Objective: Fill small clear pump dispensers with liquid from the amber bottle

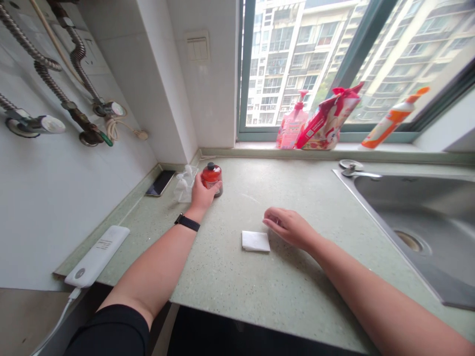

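**Two hands on a speckled green surface, one around a small red jar**

Head view: one red jar (pixel 212 177) with a dark cap stands upright left of the frame's centre, on the pale green surface (pixel 237 277) near its back edge. The left hand (pixel 202 194), a black band at its wrist, is wrapped around the jar's near side, fingers curled onto it. Just beside the jar on the left lies a crumpled clear plastic bag (pixel 184 184), and further left a dark phone (pixel 160 182) lies flat against the wall.

The right hand (pixel 289 226) rests near the middle of the frame, palm down, fingers loosely together and holding nothing. Its fingertips lie just beside a folded white square (pixel 256 241), whether touching cannot be told.

At lower left a white power bank (pixel 97 255) sits on the surface's edge. A steel sink (pixel 426 217) fills the right side. On the windowsill at upper right stand a pink pump bottle (pixel 293 124), a red pouch (pixel 328 121) and a tilted orange bottle (pixel 393 118).
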